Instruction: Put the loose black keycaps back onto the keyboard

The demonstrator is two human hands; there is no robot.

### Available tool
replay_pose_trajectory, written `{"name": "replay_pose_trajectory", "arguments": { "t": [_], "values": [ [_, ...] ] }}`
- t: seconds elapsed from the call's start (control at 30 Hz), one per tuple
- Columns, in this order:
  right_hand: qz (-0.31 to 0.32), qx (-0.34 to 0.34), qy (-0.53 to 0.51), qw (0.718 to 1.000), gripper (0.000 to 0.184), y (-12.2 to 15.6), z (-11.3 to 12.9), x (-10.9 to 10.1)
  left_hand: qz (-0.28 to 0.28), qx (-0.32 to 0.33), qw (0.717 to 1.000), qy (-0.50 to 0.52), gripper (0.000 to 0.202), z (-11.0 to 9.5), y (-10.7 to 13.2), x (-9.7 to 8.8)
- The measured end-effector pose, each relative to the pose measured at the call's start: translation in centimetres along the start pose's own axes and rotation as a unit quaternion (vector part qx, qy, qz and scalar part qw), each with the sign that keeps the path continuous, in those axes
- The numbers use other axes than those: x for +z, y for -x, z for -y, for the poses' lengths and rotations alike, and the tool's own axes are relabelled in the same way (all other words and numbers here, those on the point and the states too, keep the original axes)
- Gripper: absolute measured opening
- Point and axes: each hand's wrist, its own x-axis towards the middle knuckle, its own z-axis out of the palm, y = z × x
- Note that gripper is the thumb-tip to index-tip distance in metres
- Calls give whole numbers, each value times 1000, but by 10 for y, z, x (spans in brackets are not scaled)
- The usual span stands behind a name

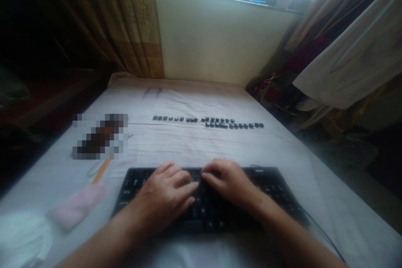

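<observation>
A black keyboard (191,226) lies on the light bedsheet in front of me, with a dark patch in its middle where key tops do not show. My left hand (169,192) rests over its left half, palm down, fingers apart and touching the keys. Over the right of the middle, my right hand (229,182) has thumb and forefinger pinched together. A tiny dark thing sits at those fingertips, too small to name. Beyond the keyboard, loose black keycaps (241,125) form two rows on the right, and more keycaps (170,118) line up on the left.
To the left lie a blurred-out item (100,136), an orange strip (102,171), a pink cloth (78,207) and a round white thing (23,236). A cable (326,234) runs off the keyboard's right side. Curtains (138,29) and hanging clothes (351,58) flank the bed.
</observation>
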Motion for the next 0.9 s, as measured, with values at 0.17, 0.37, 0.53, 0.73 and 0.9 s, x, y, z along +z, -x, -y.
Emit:
{"name": "replay_pose_trajectory", "arguments": {
  "t": [0.17,0.37,0.53,0.73,0.9],
  "values": [
    [2,33,24,999,7,-4,3,3,-1,-10,1000,7,24,-1,0,0],
    [3,37,31,999,8,-3,5,6,-9,-22,1000,16,22,-2,-2,2],
    [-4,22,69,997,10,-2,7,12,-6,-29,1000,5,17,-3,-4,4],
    [16,45,2,999,9,-3,4,3,-19,-36,999,19,17,-3,-3,4],
    [29,66,-77,994,9,-6,0,-6,-37,-33,999,22,18,-4,-3,5]
  ]
}}
